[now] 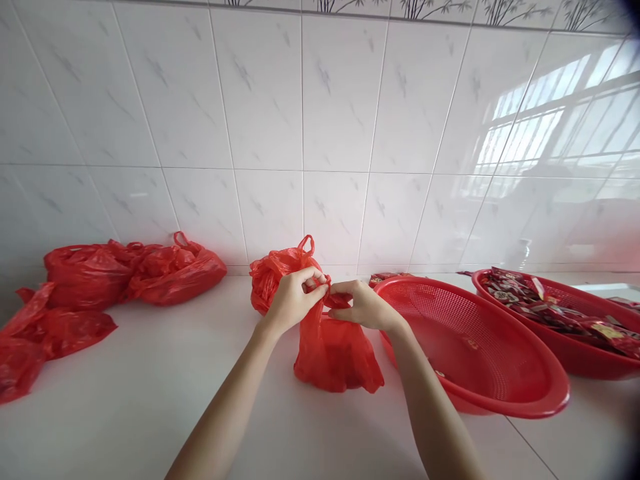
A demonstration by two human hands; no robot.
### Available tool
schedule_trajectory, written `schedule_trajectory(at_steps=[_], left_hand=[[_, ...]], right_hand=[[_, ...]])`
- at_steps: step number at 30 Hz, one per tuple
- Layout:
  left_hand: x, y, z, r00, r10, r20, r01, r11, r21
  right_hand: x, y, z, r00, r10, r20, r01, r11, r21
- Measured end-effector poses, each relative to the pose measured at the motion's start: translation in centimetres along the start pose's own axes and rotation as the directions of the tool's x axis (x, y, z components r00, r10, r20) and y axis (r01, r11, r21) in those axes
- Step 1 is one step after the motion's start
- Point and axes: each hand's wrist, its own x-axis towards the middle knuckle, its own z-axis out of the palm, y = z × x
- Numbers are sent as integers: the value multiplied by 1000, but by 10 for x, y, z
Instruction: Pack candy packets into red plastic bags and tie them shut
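A filled red plastic bag (336, 353) stands on the white counter (150, 400) in front of me. My left hand (293, 297) pinches the bag's top from the left, fingers closed on the plastic. My right hand (365, 305) grips the same gathered top from the right. The two hands meet above the bag, almost touching. Behind my left hand another red bag (273, 270) with a loop handle sits against the tiled wall.
Several tied red bags (135, 270) lie at the far left, with more (45, 330) near the left edge. A red mesh basket (500, 400), nearly empty, sits right of the bag. A second red basket (575, 357) holds several small red packets (545, 307).
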Motion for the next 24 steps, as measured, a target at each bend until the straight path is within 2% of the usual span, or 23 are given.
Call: schedule_trajectory(at_steps=[5,10,14,17,19,24], left_hand=[[0,-2,2,992,-3,124,4,1000,-8],[0,-7,7,991,-107,77,108,994,-16],[0,-5,8,984,-106,140,106,994,9],[-1,1,7,980,-98,176,108,993,-51],[-1,4,6,966,-132,222,153,985,-84],[0,5,4,898,-197,393,279,946,-163]], right_hand=[[-3,1,-2,995,-22,-99,14,997,-78],[-9,-2,-7,994,7,-110,-15,997,-72],[-10,-3,-8,988,49,-144,-61,995,-84],[-10,-3,-9,991,16,-130,-27,997,-78],[-10,-4,-9,993,-13,-118,6,998,-61],[-10,-5,-10,996,-24,-88,24,1000,-7]])
